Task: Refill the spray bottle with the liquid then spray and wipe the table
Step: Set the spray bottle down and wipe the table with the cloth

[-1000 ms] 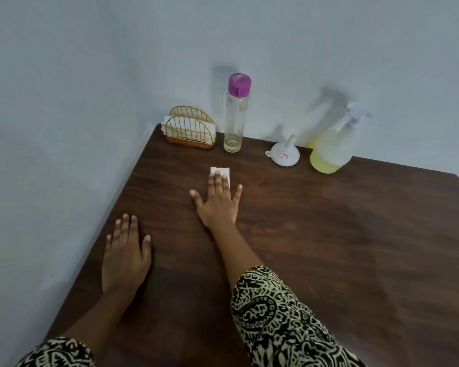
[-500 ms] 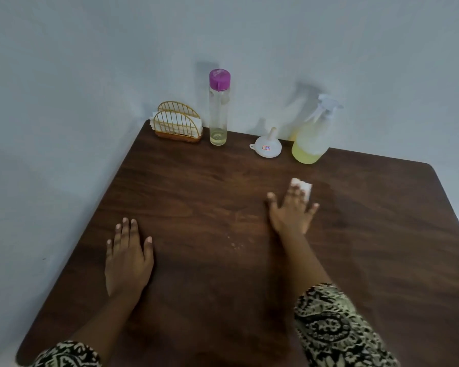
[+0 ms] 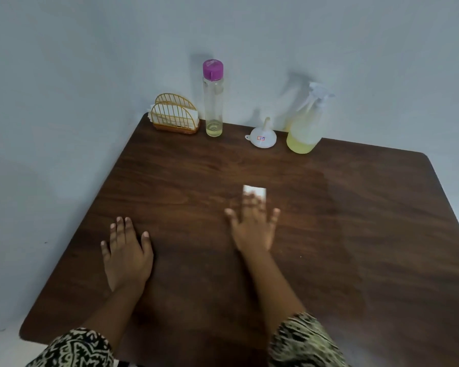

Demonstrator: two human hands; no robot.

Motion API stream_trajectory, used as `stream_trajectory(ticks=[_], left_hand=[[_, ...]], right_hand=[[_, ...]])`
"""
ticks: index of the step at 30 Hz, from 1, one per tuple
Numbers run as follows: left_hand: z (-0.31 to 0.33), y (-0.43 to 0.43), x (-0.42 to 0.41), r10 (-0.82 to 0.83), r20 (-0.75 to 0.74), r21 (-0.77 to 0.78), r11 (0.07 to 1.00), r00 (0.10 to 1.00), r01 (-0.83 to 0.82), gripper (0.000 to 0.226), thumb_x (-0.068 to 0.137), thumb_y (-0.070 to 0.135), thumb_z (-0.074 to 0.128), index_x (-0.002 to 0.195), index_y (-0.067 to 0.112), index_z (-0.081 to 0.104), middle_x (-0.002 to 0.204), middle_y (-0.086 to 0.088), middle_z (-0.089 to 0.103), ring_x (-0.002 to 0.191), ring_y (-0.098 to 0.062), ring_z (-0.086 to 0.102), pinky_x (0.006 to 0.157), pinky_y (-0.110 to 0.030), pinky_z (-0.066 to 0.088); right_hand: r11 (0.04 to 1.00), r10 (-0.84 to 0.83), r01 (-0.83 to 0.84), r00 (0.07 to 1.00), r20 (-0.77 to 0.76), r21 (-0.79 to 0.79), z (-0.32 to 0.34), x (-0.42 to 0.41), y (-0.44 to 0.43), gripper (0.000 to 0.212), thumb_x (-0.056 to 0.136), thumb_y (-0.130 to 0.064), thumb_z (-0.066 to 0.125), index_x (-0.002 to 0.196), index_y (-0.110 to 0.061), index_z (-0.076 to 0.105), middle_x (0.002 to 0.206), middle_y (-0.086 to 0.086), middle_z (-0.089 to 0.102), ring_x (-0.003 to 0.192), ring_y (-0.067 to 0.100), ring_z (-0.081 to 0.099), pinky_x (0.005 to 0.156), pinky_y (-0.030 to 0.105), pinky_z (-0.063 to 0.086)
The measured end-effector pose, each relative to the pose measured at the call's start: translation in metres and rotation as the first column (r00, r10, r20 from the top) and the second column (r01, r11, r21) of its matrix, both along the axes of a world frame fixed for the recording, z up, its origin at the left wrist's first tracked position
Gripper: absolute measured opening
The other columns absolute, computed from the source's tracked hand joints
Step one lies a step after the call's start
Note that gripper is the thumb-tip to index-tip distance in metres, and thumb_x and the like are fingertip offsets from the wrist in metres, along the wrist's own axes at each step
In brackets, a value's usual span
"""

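Observation:
A folded white tissue (image 3: 255, 191) lies on the dark wooden table (image 3: 368, 234) near its middle. My right hand (image 3: 253, 229) presses flat on the tissue with straight, spread fingers; it is blurred by motion. Palm down and flat, my left hand (image 3: 127, 256) rests on the table near the left edge. At the back stand the clear spray bottle (image 3: 306, 123) with yellow liquid in its lower part and a tall clear bottle (image 3: 213, 99) with a purple cap and a little yellow liquid at its bottom.
A white funnel (image 3: 263, 135) lies upside down between the two bottles. A gold wire napkin holder (image 3: 174, 115) with white napkins stands at the back left corner. Pale walls run along the back and left table edges.
My right hand slid the tissue from the left middle to the right, then back toward the middle. The left hand has stayed in place.

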State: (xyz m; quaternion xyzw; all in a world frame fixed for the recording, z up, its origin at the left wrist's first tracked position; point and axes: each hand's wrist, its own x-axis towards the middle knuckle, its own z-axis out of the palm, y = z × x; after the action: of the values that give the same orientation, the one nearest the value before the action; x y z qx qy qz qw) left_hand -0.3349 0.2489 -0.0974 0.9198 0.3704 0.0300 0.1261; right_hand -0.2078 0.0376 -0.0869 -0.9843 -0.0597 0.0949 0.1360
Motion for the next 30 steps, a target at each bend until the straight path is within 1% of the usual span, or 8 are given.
stream_trajectory(ticks=[4,8,13,16,19,23,27,30], left_hand=[[0.002,0.0,0.001,-0.007,0.001,0.008,1.0,1.0,0.007,0.059,0.099,0.033,0.04,0.148,0.004,0.028,0.157,-0.013,0.025,0.147,-0.026,0.018,0.117,-0.049,0.012],[0.002,0.0,0.001,-0.008,0.003,0.008,1.0,1.0,0.008,0.059,0.099,0.034,0.038,0.149,0.004,0.027,0.157,-0.012,0.024,0.147,-0.026,0.016,0.117,-0.049,0.011],[-0.001,0.002,0.001,-0.007,0.009,0.009,1.0,1.0,0.007,0.058,0.099,0.033,0.038,0.148,0.005,0.027,0.157,-0.012,0.024,0.147,-0.025,0.016,0.117,-0.049,0.011],[-0.002,0.003,0.001,-0.005,0.018,0.005,1.0,1.0,0.005,0.057,0.099,0.032,0.038,0.148,0.005,0.028,0.158,-0.012,0.024,0.147,-0.025,0.016,0.118,-0.049,0.01],[-0.002,0.003,0.001,-0.006,0.029,0.012,1.0,1.0,0.006,0.056,0.099,0.031,0.039,0.148,0.005,0.029,0.157,-0.012,0.025,0.147,-0.025,0.017,0.117,-0.048,0.011],[0.0,0.002,0.001,-0.012,0.037,0.011,1.0,0.999,0.012,0.056,0.099,0.03,0.04,0.147,0.004,0.03,0.157,-0.013,0.026,0.147,-0.026,0.018,0.117,-0.048,0.011],[0.001,0.001,0.001,-0.014,0.041,0.011,1.0,0.999,0.013,0.056,0.098,0.03,0.04,0.147,0.003,0.03,0.156,-0.014,0.027,0.146,-0.027,0.019,0.117,-0.049,0.012],[0.001,0.0,0.001,-0.011,0.041,0.014,1.0,0.999,0.011,0.056,0.098,0.029,0.04,0.147,0.003,0.03,0.156,-0.014,0.027,0.146,-0.027,0.019,0.117,-0.049,0.011]], right_hand=[[0.973,-0.207,0.205,0.978,-0.014,-0.104,0.002,0.003,-0.111,0.073,0.093,-0.063,0.014,0.152,-0.024,-0.005,0.16,-0.004,-0.004,0.147,0.013,-0.005,0.113,0.055,-0.012],[0.953,-0.289,0.282,0.956,-0.051,-0.114,0.001,-0.003,-0.105,0.077,0.092,-0.064,0.012,0.151,-0.018,-0.008,0.16,0.001,-0.007,0.147,0.016,-0.008,0.115,0.056,-0.01],[1.0,-0.021,0.021,1.0,0.022,-0.003,-0.001,-0.04,0.02,0.084,0.087,-0.066,0.009,0.152,-0.013,-0.004,0.16,0.006,0.002,0.148,0.019,-0.003,0.112,0.048,-0.016],[0.979,0.193,-0.19,0.981,-0.031,0.08,0.003,-0.063,0.084,0.077,0.094,-0.061,0.016,0.151,-0.015,-0.006,0.16,0.001,-0.008,0.146,0.015,-0.014,0.104,0.044,-0.029],[0.971,0.232,-0.229,0.972,-0.034,0.063,0.002,-0.065,0.084,0.072,0.096,-0.059,0.017,0.151,-0.019,-0.007,0.16,-0.002,-0.011,0.145,0.013,-0.017,0.103,0.044,-0.031],[1.0,0.02,-0.019,0.999,0.044,-0.006,-0.006,-0.053,0.0,0.073,0.095,-0.059,0.025,0.152,-0.023,-0.002,0.16,-0.004,-0.002,0.147,0.013,-0.004,0.11,0.049,-0.019],[0.976,-0.173,0.178,0.984,0.049,-0.123,-0.005,-0.047,-0.112,0.071,0.093,-0.061,0.018,0.152,-0.027,-0.002,0.16,-0.007,0.0,0.147,0.011,-0.002,0.114,0.056,-0.008],[0.959,-0.244,0.244,0.97,0.021,-0.146,-0.003,-0.055,-0.139,0.072,0.093,-0.061,0.015,0.151,-0.023,-0.006,0.16,-0.004,-0.005,0.147,0.013,-0.005,0.115,0.057,-0.008]])
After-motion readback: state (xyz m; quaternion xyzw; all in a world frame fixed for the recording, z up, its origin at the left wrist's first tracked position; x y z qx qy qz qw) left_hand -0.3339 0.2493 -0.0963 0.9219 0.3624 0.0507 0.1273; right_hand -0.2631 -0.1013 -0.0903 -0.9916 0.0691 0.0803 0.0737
